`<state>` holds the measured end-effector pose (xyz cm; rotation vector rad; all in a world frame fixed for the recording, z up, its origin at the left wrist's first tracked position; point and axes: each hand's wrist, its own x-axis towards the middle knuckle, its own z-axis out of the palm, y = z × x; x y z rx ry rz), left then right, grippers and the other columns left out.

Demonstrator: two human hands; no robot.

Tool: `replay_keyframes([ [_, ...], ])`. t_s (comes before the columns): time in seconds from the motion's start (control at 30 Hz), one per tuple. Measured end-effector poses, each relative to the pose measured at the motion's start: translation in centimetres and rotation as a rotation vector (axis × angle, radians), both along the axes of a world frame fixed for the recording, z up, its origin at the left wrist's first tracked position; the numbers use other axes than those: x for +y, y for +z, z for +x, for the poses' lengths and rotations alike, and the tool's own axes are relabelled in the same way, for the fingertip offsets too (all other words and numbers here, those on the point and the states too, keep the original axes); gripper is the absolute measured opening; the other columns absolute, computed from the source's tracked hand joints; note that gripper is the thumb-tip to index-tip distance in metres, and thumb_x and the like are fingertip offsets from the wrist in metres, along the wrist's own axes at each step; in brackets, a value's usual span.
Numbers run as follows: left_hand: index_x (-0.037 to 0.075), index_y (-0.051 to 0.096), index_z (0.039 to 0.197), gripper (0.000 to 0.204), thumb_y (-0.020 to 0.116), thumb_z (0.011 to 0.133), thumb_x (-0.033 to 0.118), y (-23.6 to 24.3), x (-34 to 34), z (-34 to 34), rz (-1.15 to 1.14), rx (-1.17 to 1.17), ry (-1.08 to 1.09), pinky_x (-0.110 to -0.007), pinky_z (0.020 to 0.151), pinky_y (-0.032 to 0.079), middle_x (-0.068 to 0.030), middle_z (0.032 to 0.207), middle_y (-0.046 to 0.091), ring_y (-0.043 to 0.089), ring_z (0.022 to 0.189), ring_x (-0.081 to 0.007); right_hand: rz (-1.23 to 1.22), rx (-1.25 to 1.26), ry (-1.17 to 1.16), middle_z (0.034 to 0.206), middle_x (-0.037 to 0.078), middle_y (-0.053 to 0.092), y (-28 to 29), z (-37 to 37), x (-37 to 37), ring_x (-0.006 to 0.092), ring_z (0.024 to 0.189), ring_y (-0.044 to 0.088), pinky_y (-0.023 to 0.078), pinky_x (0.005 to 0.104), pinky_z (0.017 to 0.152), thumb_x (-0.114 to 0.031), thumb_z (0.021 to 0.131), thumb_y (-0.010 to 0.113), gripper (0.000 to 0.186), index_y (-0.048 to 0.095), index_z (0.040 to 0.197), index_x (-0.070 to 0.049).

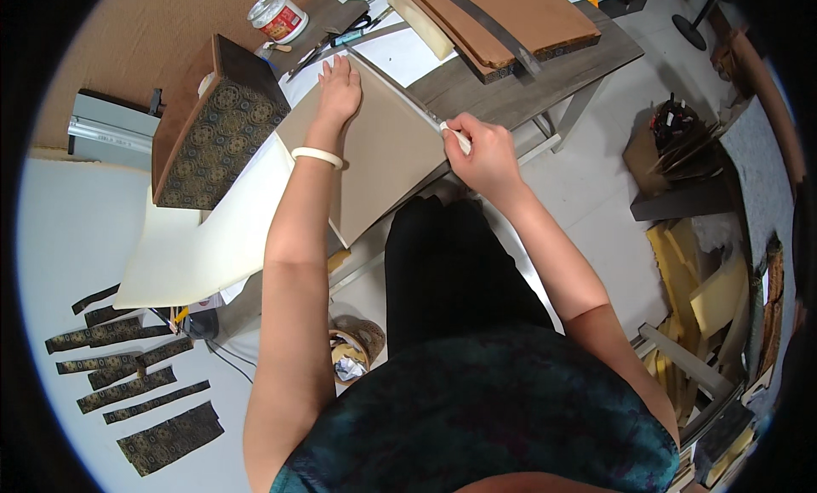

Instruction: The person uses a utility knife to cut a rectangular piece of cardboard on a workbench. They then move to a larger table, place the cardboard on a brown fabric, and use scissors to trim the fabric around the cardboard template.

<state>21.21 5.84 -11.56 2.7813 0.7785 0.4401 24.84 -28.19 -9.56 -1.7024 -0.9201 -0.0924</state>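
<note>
A large grey-brown board (383,153) lies on the table, its near corner jutting past the table edge. My left hand (340,89) rests flat on the board near its far corner, fingers stretched out. Along the board's right edge runs a narrow pale strip (396,86), perhaps a ruler or the board's own border. My right hand (483,153) is closed around a white-handled tool (460,140) with a slim metallic tip, which meets that edge near the board's right corner. Its exact kind is partly hidden by my fingers.
A dark patterned box (213,136) stands left of the board, beside a cream sheet (221,229). Brown padded panels (502,21) with a dark metal strip lie far right. Behind are a jar (279,18) and scissors (364,22). Patterned strips (128,395) lie at left.
</note>
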Motion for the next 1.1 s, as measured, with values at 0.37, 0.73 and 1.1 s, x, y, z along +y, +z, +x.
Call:
replay_keyframes([
  [0.37,-0.002,0.032,0.159,0.062,0.03,0.11,0.035,-0.9,-0.9,-0.1,0.05,0.081,0.038,-0.046,0.129,0.013,-0.0205,0.168,0.027,0.02,0.157,-0.0383,-0.103,0.013,0.074,0.078,0.016,0.073,-0.5,1.0,0.0,0.0402,0.074,0.07,0.056,0.047,0.065,-0.011,0.09,0.067,0.009,0.068,0.09,-0.003],
  [0.73,-0.003,0.032,0.159,0.063,0.028,0.11,0.035,-1.3,-0.9,0.2,0.085,0.094,0.044,-0.046,0.129,0.014,-0.0214,0.168,0.026,0.021,0.157,-0.0381,-0.204,-0.008,0.087,0.079,0.018,0.071,-0.2,0.9,-0.3,0.0409,0.077,0.069,0.054,0.0484,0.068,-0.013,0.091,0.064,0.01,0.068,0.09,-0.004],
  [1.1,-0.003,0.033,0.158,0.062,0.03,0.109,0.034,-1.3,-1.5,0.6,0.082,0.06,0.018,-0.047,0.129,0.016,-0.0225,0.167,0.03,0.024,0.156,-0.0394,-0.199,-0.089,0.091,0.082,0.017,0.071,-1.2,1.2,-1.2,0.0392,0.074,0.068,0.053,0.0427,0.066,-0.011,0.092,0.067,0.009,0.07,0.093,-0.003],
])
